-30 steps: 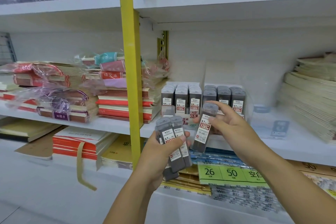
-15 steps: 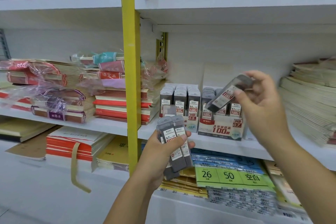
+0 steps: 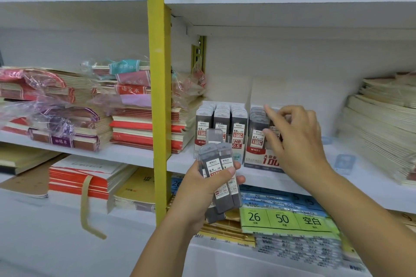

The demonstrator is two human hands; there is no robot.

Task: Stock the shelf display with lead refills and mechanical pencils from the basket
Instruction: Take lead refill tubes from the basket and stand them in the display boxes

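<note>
My left hand (image 3: 198, 191) grips a bundle of several dark lead refill cases (image 3: 221, 182) marked 0.7, held upright in front of the shelf edge. Two display boxes stand on the white shelf (image 3: 371, 177): the left box (image 3: 221, 128) holds 0.5 refills, the right box (image 3: 257, 139) holds 0.7 refills. My right hand (image 3: 297, 139) is at the right box, index finger stretched over the top row, thumb and curled fingers pinching one refill case (image 3: 273, 129) down into the box. No basket or mechanical pencils show.
A yellow upright post (image 3: 158, 96) divides the shelving just left of the boxes. Wrapped notebook stacks (image 3: 139, 128) fill the left bay, and a pale paper stack (image 3: 382, 132) sits at the right. Green-labelled packs (image 3: 283, 220) lie on the lower shelf.
My right hand carried one refill case from beside my left hand up and over to the right display box, then lowered it in. My left hand stayed put with its bundle.
</note>
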